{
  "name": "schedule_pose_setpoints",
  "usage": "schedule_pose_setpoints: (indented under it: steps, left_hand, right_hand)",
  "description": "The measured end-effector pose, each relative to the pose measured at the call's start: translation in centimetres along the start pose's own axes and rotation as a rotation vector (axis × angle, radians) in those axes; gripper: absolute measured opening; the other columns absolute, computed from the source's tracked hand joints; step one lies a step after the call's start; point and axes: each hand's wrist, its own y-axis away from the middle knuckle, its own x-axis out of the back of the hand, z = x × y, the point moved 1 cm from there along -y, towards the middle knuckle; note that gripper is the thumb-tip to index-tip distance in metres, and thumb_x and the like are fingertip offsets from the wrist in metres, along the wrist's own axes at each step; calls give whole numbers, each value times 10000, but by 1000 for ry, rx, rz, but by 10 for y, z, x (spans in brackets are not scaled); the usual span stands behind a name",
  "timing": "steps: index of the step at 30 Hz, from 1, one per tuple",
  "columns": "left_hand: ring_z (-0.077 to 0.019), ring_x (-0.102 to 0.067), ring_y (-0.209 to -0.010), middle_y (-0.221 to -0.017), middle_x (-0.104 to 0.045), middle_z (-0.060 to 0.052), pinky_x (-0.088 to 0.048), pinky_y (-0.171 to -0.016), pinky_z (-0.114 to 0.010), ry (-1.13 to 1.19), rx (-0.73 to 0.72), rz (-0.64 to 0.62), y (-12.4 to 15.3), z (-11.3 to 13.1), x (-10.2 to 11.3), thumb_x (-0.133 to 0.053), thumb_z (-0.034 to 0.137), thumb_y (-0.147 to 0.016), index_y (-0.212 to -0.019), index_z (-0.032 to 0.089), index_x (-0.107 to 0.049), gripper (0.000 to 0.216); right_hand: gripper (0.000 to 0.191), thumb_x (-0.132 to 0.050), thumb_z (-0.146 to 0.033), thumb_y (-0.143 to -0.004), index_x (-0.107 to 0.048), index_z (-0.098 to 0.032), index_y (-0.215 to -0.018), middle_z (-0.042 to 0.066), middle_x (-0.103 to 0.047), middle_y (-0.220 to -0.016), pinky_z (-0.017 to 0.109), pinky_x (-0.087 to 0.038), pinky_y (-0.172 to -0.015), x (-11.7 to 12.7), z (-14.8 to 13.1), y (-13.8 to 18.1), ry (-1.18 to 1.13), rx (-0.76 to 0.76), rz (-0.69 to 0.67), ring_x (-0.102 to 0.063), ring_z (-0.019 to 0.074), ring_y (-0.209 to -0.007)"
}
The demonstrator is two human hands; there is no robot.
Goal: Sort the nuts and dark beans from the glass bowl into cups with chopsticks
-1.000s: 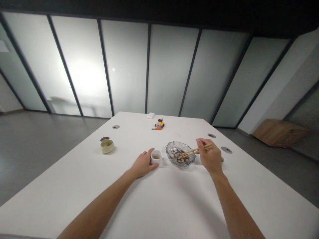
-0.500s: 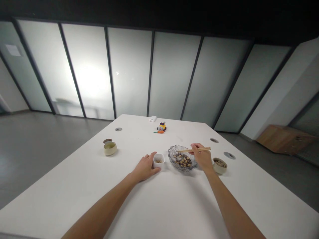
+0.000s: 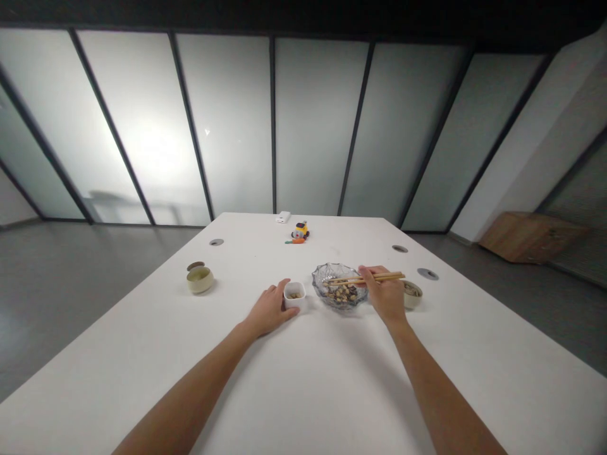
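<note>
My left hand grips a small white square cup from its left side, thumb at the near edge and fingers at the far edge. A few pale pieces lie in the cup. In my right hand is a pair of wooden chopsticks, held nearly level. Their tips reach over the scalloped glass bowl, just right of the cup. Mixed dark and pale pieces, like nuts or beans, fill the bottom of the bowl. Whether the tips pinch a piece is too small to tell.
Beside my right hand stands a cream bowl with pale contents, partly hidden. Another cream bowl sits at the left, a dark round lid behind it. Farther back are a yellow toy vehicle, a toy carrot and a white box.
The view has shifted slightly. The chopsticks' tips have moved left across the glass bowl, and the two sticks look more spread apart. My left hand keeps its grip on the cup.
</note>
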Motion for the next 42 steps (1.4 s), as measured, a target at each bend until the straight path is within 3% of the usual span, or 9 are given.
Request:
schedule_pose_setpoints:
  steps: [6,13,21,42]
  left_hand:
    - [-360,-629,-1221,-1293,-686,-153,-478,-1041,-449,-2,4,10,0,-3,-2,-707,456,-890,-1546,188,-408,769]
    - [-355,-633,-1217,-1290,-687,-149,-478,-1046,-445,7,-2,8,0,-3,-2,-696,451,-895,-1545,179,-405,763]
    - [-349,-627,-1207,-1270,-690,-144,-470,-1052,-446,11,4,-3,1,-2,-1,-696,457,-897,-1546,182,-401,764]
    - [-352,-636,-1202,-1267,-695,-148,-483,-1050,-449,0,-1,-2,0,-1,0,-696,452,-897,-1540,186,-409,752]
  right_hand:
    - [652,-602,-859,-802,-725,-218,-795,112,-791,-806,346,-602,-523,-5,8,2,-72,-132,2,-784,286,-653]
    - [646,-608,-861,-776,-706,-224,-825,109,-796,-828,375,-653,-606,-9,21,0,-81,-179,-42,-791,290,-673]
    - [528,-663,-746,-811,-724,-221,-824,113,-811,-888,369,-651,-578,-11,19,2,-108,-185,-50,-797,288,-691]
    - [512,-661,-733,-823,-724,-225,-814,93,-794,-827,378,-645,-591,-10,22,1,-95,-144,-39,-787,282,-685]
